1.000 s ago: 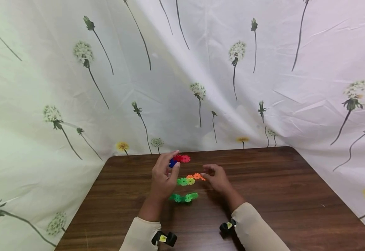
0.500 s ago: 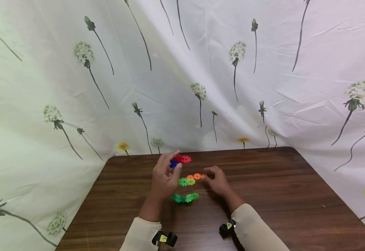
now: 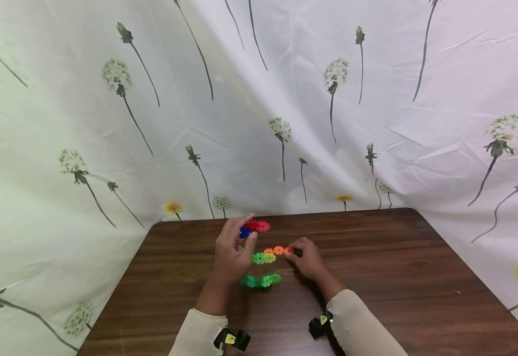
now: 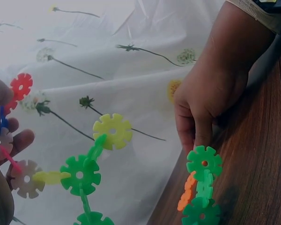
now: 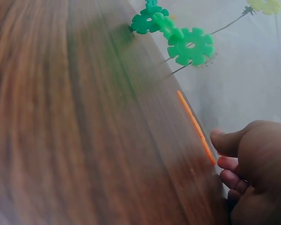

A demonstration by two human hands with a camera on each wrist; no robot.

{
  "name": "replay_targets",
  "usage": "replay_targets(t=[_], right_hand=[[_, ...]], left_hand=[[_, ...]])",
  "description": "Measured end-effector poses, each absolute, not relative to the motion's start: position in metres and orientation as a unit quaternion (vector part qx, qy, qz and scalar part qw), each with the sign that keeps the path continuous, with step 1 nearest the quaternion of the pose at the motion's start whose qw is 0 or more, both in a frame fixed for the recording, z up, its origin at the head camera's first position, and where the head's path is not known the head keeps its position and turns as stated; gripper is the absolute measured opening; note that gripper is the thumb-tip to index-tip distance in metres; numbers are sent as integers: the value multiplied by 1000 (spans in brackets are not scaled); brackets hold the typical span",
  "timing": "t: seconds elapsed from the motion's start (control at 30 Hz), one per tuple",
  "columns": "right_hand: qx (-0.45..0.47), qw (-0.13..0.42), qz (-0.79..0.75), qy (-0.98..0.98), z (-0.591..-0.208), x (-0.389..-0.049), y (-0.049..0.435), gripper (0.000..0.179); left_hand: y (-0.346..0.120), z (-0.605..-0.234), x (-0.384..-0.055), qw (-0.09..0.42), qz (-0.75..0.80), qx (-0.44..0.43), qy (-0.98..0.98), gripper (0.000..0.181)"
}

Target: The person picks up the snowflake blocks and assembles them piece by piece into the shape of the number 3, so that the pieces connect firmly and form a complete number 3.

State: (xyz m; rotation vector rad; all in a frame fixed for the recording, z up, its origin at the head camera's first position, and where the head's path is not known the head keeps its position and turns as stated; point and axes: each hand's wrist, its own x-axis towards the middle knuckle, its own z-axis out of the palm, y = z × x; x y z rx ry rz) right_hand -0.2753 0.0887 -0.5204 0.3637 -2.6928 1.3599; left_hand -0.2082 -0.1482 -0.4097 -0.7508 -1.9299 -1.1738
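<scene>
My left hand (image 3: 234,253) grips a chain of interlocking flower-shaped plastic discs. Its red discs (image 3: 259,226) and blue disc (image 3: 245,232) show past the thumb and forefinger. In the left wrist view, clear, yellow and green discs (image 4: 80,175) hang on from the fingers, and more green discs (image 4: 204,163) rise at the right. A short row of orange discs (image 3: 278,250) lies apart from these, seen edge-on low over the tabletop in the right wrist view. My right hand (image 3: 308,259) pinches its right end between thumb and forefinger.
The dark wood-grain table (image 3: 397,277) stands against a white cloth (image 3: 241,163) printed with dandelions. Black wrist cameras (image 3: 232,339) are strapped over the cream sleeves (image 3: 361,321).
My right thumb and forefinger have come together at the end of the orange row, whose last disc now shows flatter. The left hand and its chain stay nearly where they were.
</scene>
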Motion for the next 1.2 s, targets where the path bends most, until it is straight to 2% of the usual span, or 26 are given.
replay_targets(t=[0.27, 0.5, 0.73, 0.83, 0.97, 1.2], right_hand=[[130, 79, 419, -895, -521, -275, 87, 15], [123, 88, 408, -900, -521, -275, 88, 7], [113, 70, 399, -907, -521, -275, 87, 34], [111, 57, 397, -909, -522, -276, 87, 39], [116, 60, 382, -915, -524, -277, 86, 39], [119, 65, 384, -913, -525, -280, 86, 22]], left_hand=[[-148, -409, -209, 379, -452, -298, -751, 42], [-149, -409, -207, 363, -455, -293, -758, 41], [-149, -409, -208, 380, -451, -306, -747, 41], [-148, -408, -208, 387, -449, -312, -743, 42], [-148, -408, -207, 383, -448, -310, -745, 42], [-148, -409, -209, 378, -450, -311, -747, 42]])
